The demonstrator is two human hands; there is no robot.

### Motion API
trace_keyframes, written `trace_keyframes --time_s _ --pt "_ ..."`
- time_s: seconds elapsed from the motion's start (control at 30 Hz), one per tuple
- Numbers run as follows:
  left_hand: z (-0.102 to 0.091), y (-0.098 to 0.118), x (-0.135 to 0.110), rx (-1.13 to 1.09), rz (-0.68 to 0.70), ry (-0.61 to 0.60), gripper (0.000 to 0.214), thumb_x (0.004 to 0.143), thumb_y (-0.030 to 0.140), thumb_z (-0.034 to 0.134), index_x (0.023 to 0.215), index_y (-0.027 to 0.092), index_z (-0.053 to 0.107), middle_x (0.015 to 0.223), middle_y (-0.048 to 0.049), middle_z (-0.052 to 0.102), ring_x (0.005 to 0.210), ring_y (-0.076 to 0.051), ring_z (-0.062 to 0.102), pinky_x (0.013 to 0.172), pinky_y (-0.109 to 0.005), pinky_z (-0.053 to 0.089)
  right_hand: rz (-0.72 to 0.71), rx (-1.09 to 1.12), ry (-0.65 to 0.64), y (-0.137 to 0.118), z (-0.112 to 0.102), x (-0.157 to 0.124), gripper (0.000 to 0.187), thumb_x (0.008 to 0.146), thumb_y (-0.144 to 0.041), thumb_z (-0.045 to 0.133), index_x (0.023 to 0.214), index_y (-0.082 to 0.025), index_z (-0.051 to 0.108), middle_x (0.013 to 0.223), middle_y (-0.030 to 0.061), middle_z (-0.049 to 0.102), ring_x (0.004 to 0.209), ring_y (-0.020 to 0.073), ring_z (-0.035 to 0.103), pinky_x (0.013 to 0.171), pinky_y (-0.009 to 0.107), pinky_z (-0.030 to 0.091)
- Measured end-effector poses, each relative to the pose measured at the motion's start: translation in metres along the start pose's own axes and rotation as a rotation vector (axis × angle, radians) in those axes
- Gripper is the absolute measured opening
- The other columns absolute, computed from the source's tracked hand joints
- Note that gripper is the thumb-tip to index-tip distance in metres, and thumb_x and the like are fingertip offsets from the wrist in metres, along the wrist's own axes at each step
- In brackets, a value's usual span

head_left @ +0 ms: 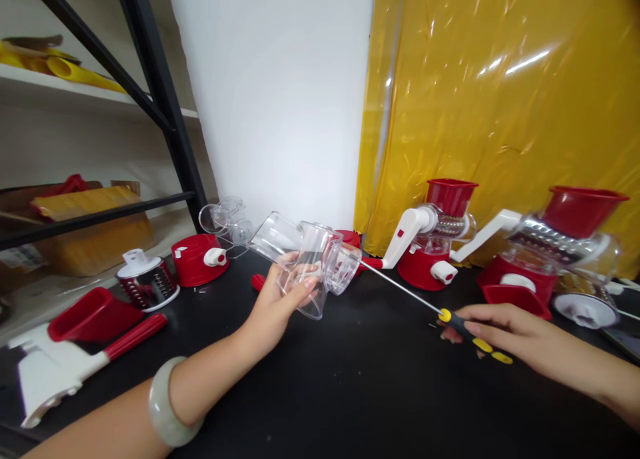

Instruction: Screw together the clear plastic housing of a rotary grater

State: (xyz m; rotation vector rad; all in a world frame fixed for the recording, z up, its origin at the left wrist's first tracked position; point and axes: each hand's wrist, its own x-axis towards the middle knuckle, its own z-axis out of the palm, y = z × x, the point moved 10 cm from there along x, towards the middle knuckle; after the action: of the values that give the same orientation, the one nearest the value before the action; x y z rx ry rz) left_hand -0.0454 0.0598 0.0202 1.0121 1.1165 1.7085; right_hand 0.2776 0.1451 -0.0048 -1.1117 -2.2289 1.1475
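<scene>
My left hand is wrapped round a clear plastic grater body, held tilted above the black table. Its round collar end points right, towards the tool in my other hand. In my right hand is a screwdriver with a dark and yellow handle, its long metal shaft slanting up and left. The tip reaches the collar of the clear body; whether it touches inside cannot be made out. Behind the clear body, a red base is partly hidden.
Two assembled rotary graters stand at right. To the left lie a red base, a drum grater, a red hopper and a white crank piece. A black shelf frame rises at left; a yellow plastic curtain hangs behind.
</scene>
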Motion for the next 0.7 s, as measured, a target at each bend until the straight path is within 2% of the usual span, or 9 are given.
trace_keyframes --time_s 0.07,0.13,0.2,0.3,0.4,0.47,0.53,0.63,0.7 --pt "0.001 0.002 0.0 -0.004 0.005 0.001 0.064 0.069 0.035 0.083 0.121 0.023 0.048 0.115 -0.0085 0.065 0.107 -0.026 0.065 0.09 -0.041 0.054 -0.041 -0.064 -0.009 -0.003 0.001 -0.001 0.034 0.086 -0.055 0.063 0.097 -0.024 0.074 0.094 0.0063 0.075 0.091 0.0259 0.069 0.084 0.035 0.056" --pt "0.001 0.003 -0.001 -0.006 0.007 0.003 0.062 0.07 0.034 0.083 0.12 0.023 0.048 0.115 -0.0082 0.065 0.106 -0.026 0.065 0.089 -0.041 0.054 -0.092 -0.097 0.045 -0.006 -0.002 -0.001 0.027 0.084 -0.05 0.068 0.093 -0.024 0.068 0.089 0.0028 0.07 0.085 0.0215 0.066 0.078 0.032 0.056" --pt "0.002 0.002 -0.001 -0.009 0.005 0.0 0.061 0.07 0.033 0.083 0.12 0.023 0.049 0.114 -0.0081 0.065 0.106 -0.026 0.065 0.089 -0.041 0.054 -0.082 -0.073 0.086 -0.003 -0.004 -0.001 0.027 0.083 -0.049 0.069 0.09 -0.025 0.06 0.083 -0.0003 0.064 0.07 0.0162 0.061 0.063 0.027 0.056" --pt "0.002 0.001 -0.001 -0.009 0.004 -0.007 0.062 0.07 0.034 0.083 0.12 0.023 0.05 0.115 -0.0088 0.065 0.108 -0.027 0.065 0.089 -0.041 0.054 -0.017 -0.029 0.094 0.002 0.0 -0.002 0.032 0.082 -0.05 0.07 0.097 -0.026 0.054 0.085 -0.0008 0.062 0.055 0.0111 0.055 0.041 0.02 0.046" --pt "0.0 0.001 -0.001 -0.008 0.008 -0.002 0.064 0.07 0.035 0.083 0.122 0.023 0.049 0.115 -0.0092 0.064 0.107 -0.027 0.065 0.089 -0.041 0.054 -0.006 0.045 0.049 -0.003 0.007 -0.004 0.037 0.088 -0.054 0.06 0.112 -0.026 0.057 0.095 0.0047 0.068 0.065 0.0157 0.063 0.049 0.024 0.051" --pt "0.0 0.001 0.001 -0.01 0.008 0.002 0.064 0.069 0.035 0.084 0.122 0.023 0.048 0.114 -0.0085 0.064 0.107 -0.026 0.065 0.089 -0.041 0.054 -0.006 0.075 -0.023 -0.007 0.014 -0.005 0.037 0.093 -0.056 0.05 0.106 -0.024 0.064 0.089 0.0062 0.071 0.07 0.0185 0.066 0.06 0.029 0.055" --pt "-0.001 0.0 0.002 -0.014 0.003 0.005 0.064 0.069 0.036 0.084 0.121 0.023 0.048 0.113 -0.0078 0.065 0.106 -0.026 0.065 0.089 -0.041 0.054 -0.03 0.03 -0.041 -0.011 0.016 -0.005 0.037 0.094 -0.055 0.05 0.095 -0.023 0.068 0.08 0.0048 0.071 0.07 0.0186 0.065 0.067 0.031 0.055" --pt "-0.003 0.0 0.002 -0.03 0.002 0.014 0.062 0.07 0.037 0.083 0.121 0.024 0.049 0.113 -0.0074 0.065 0.106 -0.026 0.065 0.089 -0.041 0.054 -0.097 -0.075 0.055 -0.014 0.009 -0.002 0.027 0.089 -0.05 0.061 0.091 -0.024 0.067 0.077 0.0012 0.066 0.073 0.0178 0.063 0.069 0.029 0.055" --pt "-0.003 0.0 0.002 -0.036 0.003 0.012 0.061 0.071 0.037 0.083 0.121 0.024 0.05 0.114 -0.0077 0.065 0.107 -0.026 0.065 0.089 -0.041 0.054 -0.119 -0.089 0.144 -0.014 0.002 -0.001 0.026 0.084 -0.049 0.068 0.089 -0.024 0.063 0.081 0.0002 0.064 0.073 0.0176 0.062 0.062 0.028 0.056"
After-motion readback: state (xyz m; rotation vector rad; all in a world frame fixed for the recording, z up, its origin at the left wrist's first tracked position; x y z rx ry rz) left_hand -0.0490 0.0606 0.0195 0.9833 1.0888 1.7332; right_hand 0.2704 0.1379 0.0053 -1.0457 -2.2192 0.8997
